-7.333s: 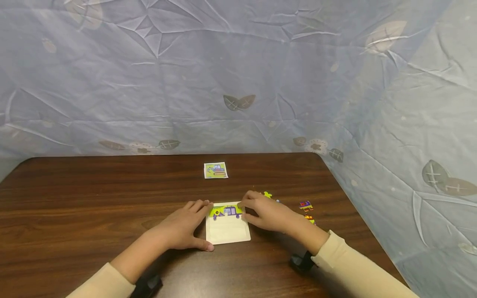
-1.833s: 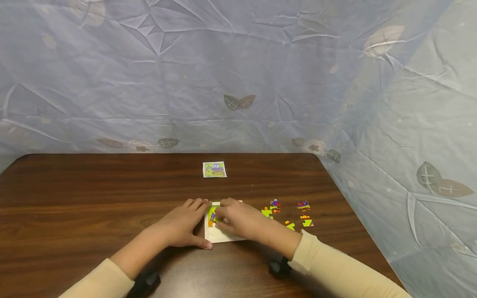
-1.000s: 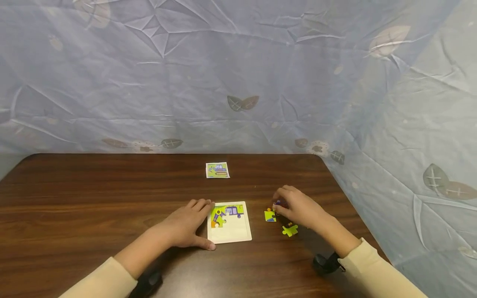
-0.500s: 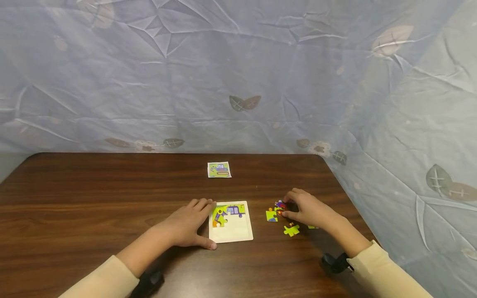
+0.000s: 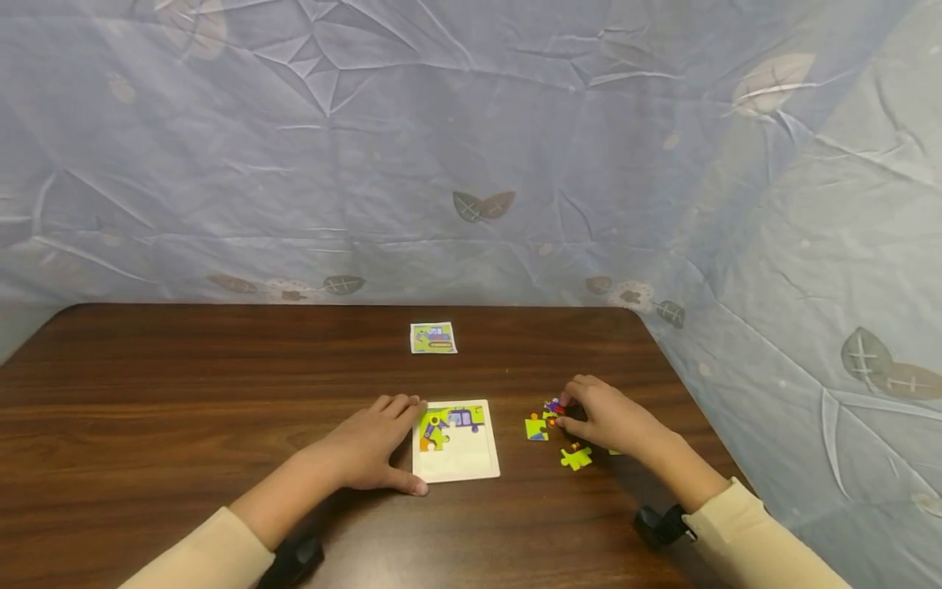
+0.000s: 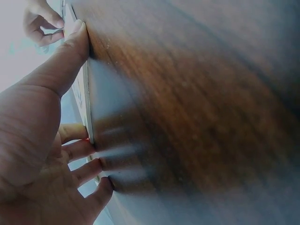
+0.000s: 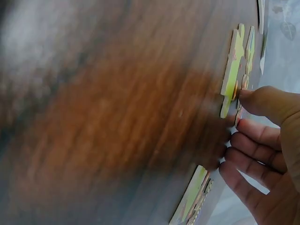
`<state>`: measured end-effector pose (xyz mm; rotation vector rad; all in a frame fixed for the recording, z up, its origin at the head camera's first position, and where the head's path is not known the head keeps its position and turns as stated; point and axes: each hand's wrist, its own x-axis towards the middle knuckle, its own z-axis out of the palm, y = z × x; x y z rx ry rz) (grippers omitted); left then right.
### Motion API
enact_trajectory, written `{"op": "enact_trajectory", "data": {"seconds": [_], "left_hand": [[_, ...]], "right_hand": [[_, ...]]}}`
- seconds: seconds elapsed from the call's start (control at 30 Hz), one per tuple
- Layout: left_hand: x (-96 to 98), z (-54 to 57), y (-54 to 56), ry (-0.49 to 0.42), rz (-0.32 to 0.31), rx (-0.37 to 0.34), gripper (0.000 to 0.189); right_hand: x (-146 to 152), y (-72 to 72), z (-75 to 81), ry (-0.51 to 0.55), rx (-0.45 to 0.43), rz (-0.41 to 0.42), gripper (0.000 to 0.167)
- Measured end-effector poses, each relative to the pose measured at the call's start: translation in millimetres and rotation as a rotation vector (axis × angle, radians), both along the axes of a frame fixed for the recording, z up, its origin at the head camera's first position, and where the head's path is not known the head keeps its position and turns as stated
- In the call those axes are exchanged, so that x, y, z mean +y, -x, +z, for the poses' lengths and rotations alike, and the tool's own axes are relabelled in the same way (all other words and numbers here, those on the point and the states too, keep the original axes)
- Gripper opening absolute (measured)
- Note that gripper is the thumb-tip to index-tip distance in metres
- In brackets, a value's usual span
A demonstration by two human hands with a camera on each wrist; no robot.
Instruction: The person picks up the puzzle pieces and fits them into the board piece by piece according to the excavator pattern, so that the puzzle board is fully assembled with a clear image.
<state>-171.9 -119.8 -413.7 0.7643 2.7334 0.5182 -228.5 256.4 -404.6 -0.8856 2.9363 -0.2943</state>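
A square white puzzle tray (image 5: 458, 466) lies on the table, with joined jigsaw pieces (image 5: 450, 417) along its top and down its upper left. Against the tray's left side rests my left hand (image 5: 368, 446), thumb at the lower corner and fingers at the upper one. To the right of the tray, my right hand (image 5: 614, 417) has thumb and index finger on a purple-and-red puzzle piece (image 5: 554, 407), partly hidden by the fingers. In the right wrist view the thumb (image 7: 262, 104) and index finger pinch low at the table, beside a lime-edged piece (image 7: 229, 77).
Loose pieces lie near the right hand: a green-and-blue one (image 5: 536, 429), a lime one (image 5: 576, 457), and another (image 5: 616, 451) mostly under the wrist. A small picture card of a digger (image 5: 433, 338) lies farther back. A grey-blue cloth (image 5: 397, 164) hangs behind the table (image 5: 184, 384).
An orange-and-green section has appeared at the tray's left. My right hand went from the tray to the loose pieces, then slightly rightward, and is nearly still. The left hand stayed put.
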Motion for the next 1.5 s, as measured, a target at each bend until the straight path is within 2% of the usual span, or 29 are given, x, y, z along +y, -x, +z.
{"op": "enact_trajectory", "data": {"seconds": [0.23,0.37,0.63,0.73,0.87,1.2,1.5], "left_hand": [[-0.1,1.1,0.4,-0.006,-0.001,-0.001,0.115],[0.4,1.9,0.2,-0.012,-0.005,-0.003,0.115],[0.8,3.0,-0.1,-0.014,-0.018,0.003,0.115],[0.9,4.0,-0.3,-0.015,-0.02,0.004,0.115],[0.2,4.5,-1.3,-0.008,-0.017,-0.003,0.115],[-0.9,3.9,-0.6,-0.013,0.002,-0.018,0.113],[-0.3,3.8,-2.2,-0.019,-0.011,-0.006,0.113]], "right_hand": [[-2,4.1,2.7,0.03,0.035,0.005,0.018],[-15,0.1,7.0,0.047,0.045,0.038,0.02],[-51,-14.8,10.8,0.088,0.025,0.203,0.019],[-65,-19.9,9.9,0.069,0.027,0.261,0.021],[-83,-24.3,7.7,0.021,0.019,0.296,0.024],[-112,-25.4,7.9,-0.054,0.033,0.327,0.025],[-122,-26.2,2.8,-0.075,0.098,0.338,0.023]]}}
